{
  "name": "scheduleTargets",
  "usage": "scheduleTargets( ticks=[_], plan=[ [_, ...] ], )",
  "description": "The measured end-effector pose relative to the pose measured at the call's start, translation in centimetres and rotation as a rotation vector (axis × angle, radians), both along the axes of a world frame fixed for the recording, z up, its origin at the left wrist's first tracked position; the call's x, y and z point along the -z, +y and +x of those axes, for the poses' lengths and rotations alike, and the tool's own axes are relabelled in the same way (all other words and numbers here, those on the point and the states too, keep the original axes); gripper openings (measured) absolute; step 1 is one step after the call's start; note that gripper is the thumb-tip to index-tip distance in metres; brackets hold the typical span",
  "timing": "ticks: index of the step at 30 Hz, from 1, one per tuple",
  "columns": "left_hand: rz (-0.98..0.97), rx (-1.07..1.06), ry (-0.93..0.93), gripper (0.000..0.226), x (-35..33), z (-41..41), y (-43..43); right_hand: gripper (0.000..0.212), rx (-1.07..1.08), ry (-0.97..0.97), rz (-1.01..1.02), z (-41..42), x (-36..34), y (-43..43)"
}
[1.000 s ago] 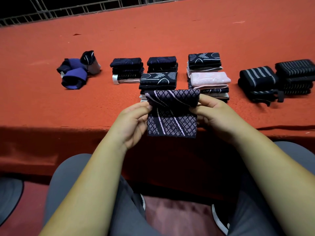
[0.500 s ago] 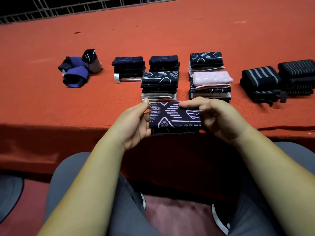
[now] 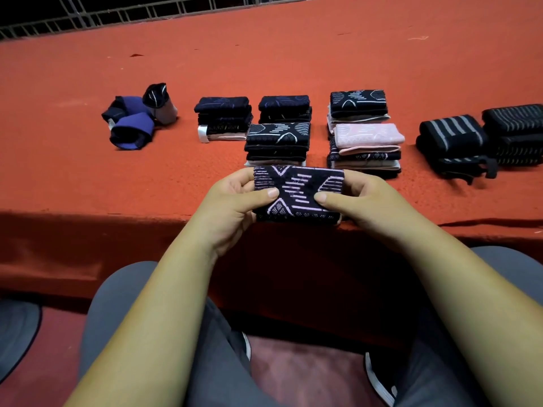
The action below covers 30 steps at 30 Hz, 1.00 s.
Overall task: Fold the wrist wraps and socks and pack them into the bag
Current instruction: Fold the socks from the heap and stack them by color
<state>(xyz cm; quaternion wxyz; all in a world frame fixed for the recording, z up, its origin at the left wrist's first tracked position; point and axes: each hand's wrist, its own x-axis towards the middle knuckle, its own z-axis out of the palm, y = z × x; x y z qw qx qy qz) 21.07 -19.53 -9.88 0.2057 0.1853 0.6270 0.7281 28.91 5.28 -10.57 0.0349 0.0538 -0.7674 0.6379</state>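
Note:
A folded dark sock with a pink pattern is held at the red table's front edge. My left hand grips its left end and my right hand grips its right end, both thumbs pressed on top. Just behind it stands a stack of folded dark socks. Further stacks stand behind, one topped by a pink sock. Folded black striped wrist wraps lie at the right. No bag is in view.
Loose blue and dark rolled pieces lie at the left on the red-covered table. A metal railing runs along the far edge. My grey-trousered knees are under the table's front.
The sock hung half unfolded a second ago. It has been folded into a compact bundle, and both hands now hold it a little higher and farther forward, close to the nearest stack.

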Motion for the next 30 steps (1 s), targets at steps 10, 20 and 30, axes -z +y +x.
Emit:
scheduleTargets(
  ticks=[10, 20, 30],
  plan=[
    [-0.273, -0.257, 0.213, 0.021, -0.6, 0.6, 0.5, 0.029, 0.237, 0.186, 0.186, -1.1, 0.9, -0.5],
    [-0.220, -0.230, 0.153, 0.026, -0.3, 0.2, -0.1, 0.026, 0.213, 0.085, 0.197, -0.9, 1.0, -1.6],
    [-0.138, -0.358, 0.027, 0.033, -1.3, -0.5, -1.8, 0.035, 0.424, 0.146, 0.198, -1.7, 0.6, -5.0]
  ],
)
